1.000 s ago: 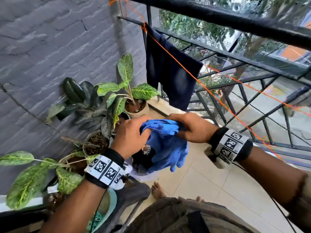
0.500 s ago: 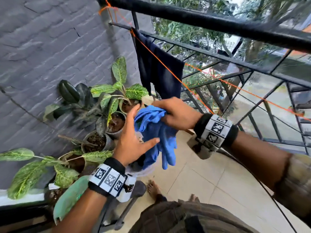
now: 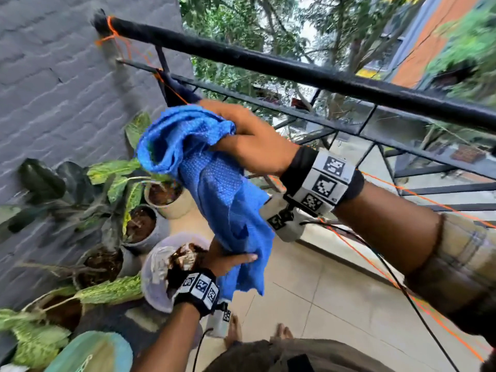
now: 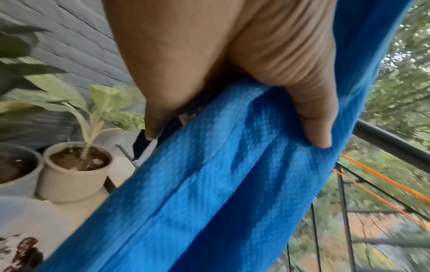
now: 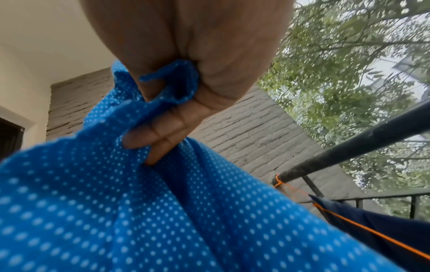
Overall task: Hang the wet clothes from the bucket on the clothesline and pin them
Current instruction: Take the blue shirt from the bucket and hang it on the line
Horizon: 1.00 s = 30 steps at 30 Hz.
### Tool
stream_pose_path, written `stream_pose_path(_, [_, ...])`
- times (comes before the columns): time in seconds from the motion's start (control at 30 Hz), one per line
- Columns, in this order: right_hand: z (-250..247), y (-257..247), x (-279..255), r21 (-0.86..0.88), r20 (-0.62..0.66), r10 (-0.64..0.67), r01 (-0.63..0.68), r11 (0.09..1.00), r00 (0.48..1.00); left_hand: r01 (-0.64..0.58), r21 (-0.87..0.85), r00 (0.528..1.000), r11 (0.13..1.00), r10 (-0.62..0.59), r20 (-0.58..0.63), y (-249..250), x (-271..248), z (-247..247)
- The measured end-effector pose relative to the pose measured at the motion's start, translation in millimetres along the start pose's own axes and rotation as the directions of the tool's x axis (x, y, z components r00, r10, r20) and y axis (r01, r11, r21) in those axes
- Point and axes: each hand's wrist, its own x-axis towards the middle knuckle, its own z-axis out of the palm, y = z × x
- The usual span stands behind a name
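Head view: blue cloth hangs stretched between the two hands, above the bucket. Its bunched upper end is in the right hand, raised near the rail; its lower part runs down into the left hand, just over the bucket's rim, with a loose tail of fabric falling below that hand.

Right wrist view shows the right hand closed in a fist on a gathered fold of the dotted cloth, fingers curled into the fabric. Left wrist view shows the left hand gripping the cloth, thumb pressed on one side and the other fingers wrapped behind it. The right forearm reaches up and across from the right; the left arm points down and forward, wrist over the bucket.

An orange line is tied at the rail's wall end and slants down past the right wrist. A dark garment is draped over the line just beyond the raised hand, mostly hidden behind the cloth in the head view. Potted plants stand along the grey brick wall, beside the bucket. Other fabric lies in the bucket, too blurred to make out. Bare feet stand on the tiled floor below.
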Motion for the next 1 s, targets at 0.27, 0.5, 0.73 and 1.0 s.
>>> stream_pose_path(0.27, [-59.4, -14.8, 15.0, 0.085, -0.538, 0.061, -0.017, 0.996, 0.841, -0.111, 0.075, 0.984, 0.991, 0.098, 0.152, -3.6, 39.1, 32.9])
stream_pose_path(0.5, [-111.3, -8.1, -18.1, 0.248, -0.797, 0.168, 0.061, 0.967, 0.580, -0.199, 0.007, 0.945, 0.980, 0.190, 0.266, -15.3, 47.0, 3.1])
stream_pose_path(0.73, [-93.5, -22.4, -26.4, 0.295, -0.807, 0.201, 0.083, 0.952, 0.556, -0.233, -0.013, 0.917, 0.972, 0.224, 0.330, -5.1, 83.0, 7.0])
stream_pose_path(1.0, [-107.4, -46.5, -43.5, 0.253, -0.817, 0.218, -0.008, 0.967, 0.534, -0.233, 0.026, 0.935, 0.972, 0.216, 0.282, 7.7, 104.5, 12.8])
